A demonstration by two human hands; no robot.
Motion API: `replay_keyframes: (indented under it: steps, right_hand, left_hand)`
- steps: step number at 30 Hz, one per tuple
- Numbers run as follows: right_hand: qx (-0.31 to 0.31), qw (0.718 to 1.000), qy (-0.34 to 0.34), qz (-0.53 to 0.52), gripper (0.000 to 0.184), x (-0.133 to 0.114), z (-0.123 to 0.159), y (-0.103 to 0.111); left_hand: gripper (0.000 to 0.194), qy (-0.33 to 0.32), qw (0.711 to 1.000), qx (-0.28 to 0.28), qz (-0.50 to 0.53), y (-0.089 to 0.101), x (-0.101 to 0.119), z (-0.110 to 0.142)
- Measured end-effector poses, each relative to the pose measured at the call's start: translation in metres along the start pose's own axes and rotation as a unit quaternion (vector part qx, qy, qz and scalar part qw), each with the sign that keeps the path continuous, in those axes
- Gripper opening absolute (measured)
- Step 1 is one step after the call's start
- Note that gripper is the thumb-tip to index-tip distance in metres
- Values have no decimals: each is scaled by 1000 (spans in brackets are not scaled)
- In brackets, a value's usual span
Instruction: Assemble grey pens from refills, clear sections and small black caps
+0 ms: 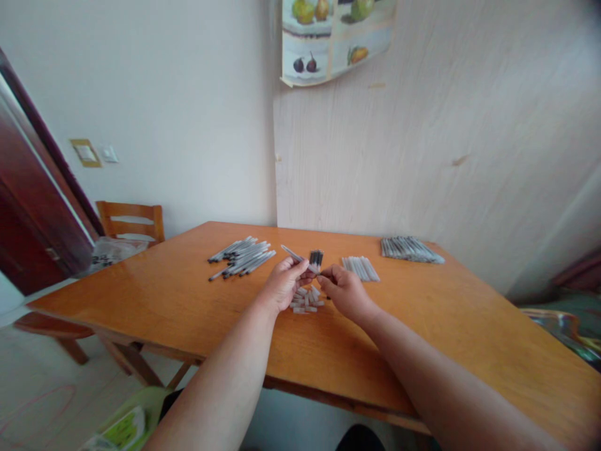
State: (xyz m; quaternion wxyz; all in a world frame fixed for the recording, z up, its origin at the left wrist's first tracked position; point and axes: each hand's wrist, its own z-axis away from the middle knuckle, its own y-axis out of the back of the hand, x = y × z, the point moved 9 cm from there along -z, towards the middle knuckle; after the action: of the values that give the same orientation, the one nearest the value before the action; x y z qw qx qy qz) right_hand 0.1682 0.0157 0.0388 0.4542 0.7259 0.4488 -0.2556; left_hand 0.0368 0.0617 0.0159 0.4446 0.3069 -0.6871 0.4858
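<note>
Over the middle of the wooden table [225, 326], my left hand [284, 285] is closed round a slim clear pen barrel [291, 252], which points up and to the left. My right hand [345, 289] pinches at the barrel's near end, fingertips almost touching the left ones. Whatever small dark piece is between those fingertips is too small to make out. Below the hands lies a loose heap of short whitish translucent pieces [306, 302]. Just behind them is a row of black-ended pieces [316, 257]. A row of clear tubes [360, 268] lies right of it, beyond my right hand.
Many grey pens with dark ends [244, 255] lie in a pile at the left. At the far right is a flat stack of pens [410, 249]. A wooden chair [131, 219] stands beyond the left edge, and a wall rises behind the table.
</note>
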Motion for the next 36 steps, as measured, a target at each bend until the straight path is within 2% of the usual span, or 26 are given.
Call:
replay_keyframes:
  steps: [4, 9, 11, 15, 18, 22, 27, 30, 36]
  right_hand:
    - [21, 999, 15, 20, 21, -2, 1, 3]
    - [-22, 1000, -5, -10, 34, 8, 0, -5]
    - [-28, 1000, 3, -5, 30, 7, 0, -5]
    - [6, 1000, 20, 10, 19, 1, 0, 0]
    - [12, 1000, 11, 9, 23, 3, 0, 1]
    - [-22, 1000, 5, 4, 31, 8, -1, -5]
    - [9, 999, 25, 27, 19, 3, -1, 1]
    - [15, 1000, 8, 20, 22, 3, -1, 2]
    - [-16, 1000, -3, 20, 27, 3, 0, -1]
  left_hand:
    - [30, -4, 1000, 5, 6, -1, 2, 0]
    - [31, -3, 1000, 3, 2, -1, 2, 1]
    - [30, -4, 1000, 7, -3, -1, 2, 0]
    - [31, -4, 1000, 14, -5, 0, 1, 0]
    - [31, -4, 1000, 13, 0, -1, 1, 1]
    - [30, -4, 1000, 13, -2, -2, 2, 2]
    - [30, -6, 1000, 17, -11, -1, 2, 2]
    - [30, -6, 1000, 18, -7, -1, 2, 2]
    - [31, -6, 1000, 22, -10, -1, 2, 2]
